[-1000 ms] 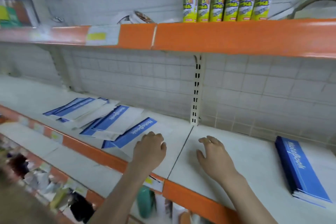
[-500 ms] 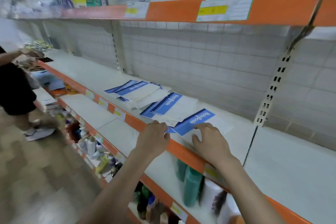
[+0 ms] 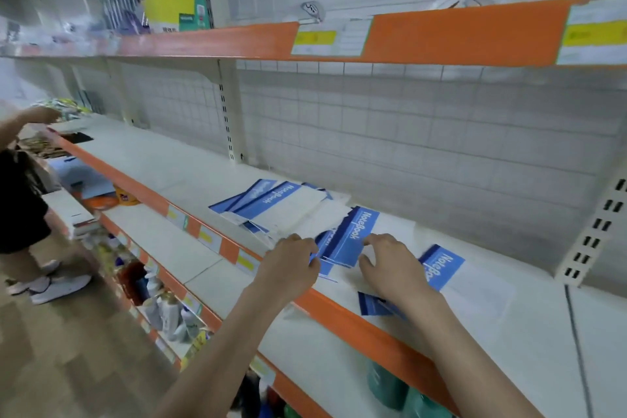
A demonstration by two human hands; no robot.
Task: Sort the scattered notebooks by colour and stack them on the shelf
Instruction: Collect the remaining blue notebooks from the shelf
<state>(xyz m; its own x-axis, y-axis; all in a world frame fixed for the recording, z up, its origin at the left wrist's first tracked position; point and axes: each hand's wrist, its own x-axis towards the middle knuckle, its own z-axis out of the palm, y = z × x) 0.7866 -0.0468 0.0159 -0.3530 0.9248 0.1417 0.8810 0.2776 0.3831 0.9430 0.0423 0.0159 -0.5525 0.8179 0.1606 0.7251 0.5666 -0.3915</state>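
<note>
Several blue-and-white notebooks lie scattered on the white shelf [image 3: 509, 332]. My left hand [image 3: 291, 265] curls its fingers at the left edge of the middle notebook [image 3: 353, 241], which overlaps others. My right hand [image 3: 393, 268] hovers with bent fingers, its fingertips on that notebook's white part. Another notebook [image 3: 444, 265] lies just right of my right hand. A blue corner of one more [image 3: 373, 304] shows beside my right wrist. A loose pile of notebooks [image 3: 268, 200] lies farther left along the shelf.
The shelf has an orange front rail [image 3: 356, 319] with price tags. An upper shelf [image 3: 441, 34] hangs overhead with a yellow-green box [image 3: 173, 7]. Bottles [image 3: 163, 309] fill lower shelves. Another person [image 3: 20, 200] stands at the far left of the aisle.
The view has swung left along the shelf, away from the stacked blue notebooks on the right. Both hands have moved from the near notebook to the overlapping one in the middle.
</note>
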